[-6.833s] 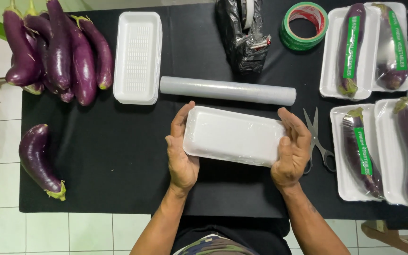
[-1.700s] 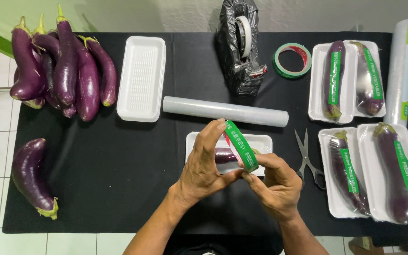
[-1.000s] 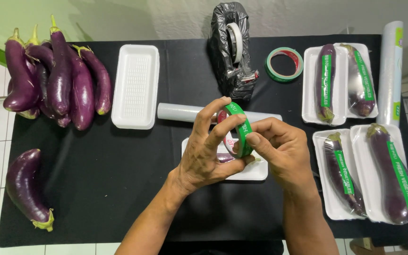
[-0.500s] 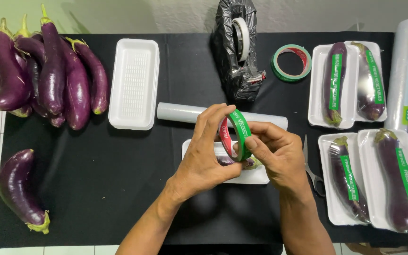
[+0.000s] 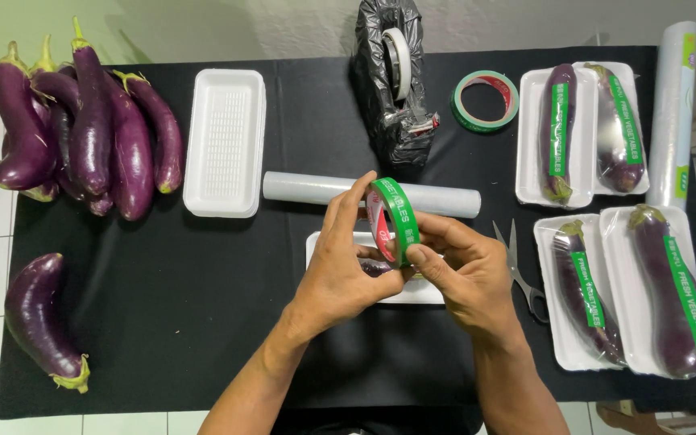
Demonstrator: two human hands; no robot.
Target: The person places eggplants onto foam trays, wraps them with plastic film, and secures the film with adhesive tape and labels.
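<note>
Both hands have barely shifted since half a second ago: the green tape roll (image 5: 392, 221) is still held up on edge over the tray, turned a little in the fingers. Nearest the camera, the left hand (image 5: 340, 270) closes round the roll from the left, thumb low and fingers curled over its top rim. The right hand (image 5: 465, 274) pinches it from the right, thumb pressed at the lower edge. The roll hangs above a white foam tray (image 5: 428, 292) that holds a wrapped eggplant, mostly hidden by the hands.

Just right of the right hand lie scissors (image 5: 517, 266). Further right, two trays (image 5: 630, 354) each carry a wrapped eggplant with a green strip. At the near left, a lone eggplant (image 5: 38, 318) lies by the cloth's edge.

Beyond the hands, a roll of clear film (image 5: 316, 187) lies crosswise. Left of it sits an empty tray (image 5: 225, 141), and past that a heap of eggplants (image 5: 82, 133). At the far edge stand a tape dispenser (image 5: 392, 80) wrapped in black plastic, a second green tape roll (image 5: 485, 101), two more filled trays (image 5: 586, 181), and another film roll (image 5: 674, 105) at the far right.
</note>
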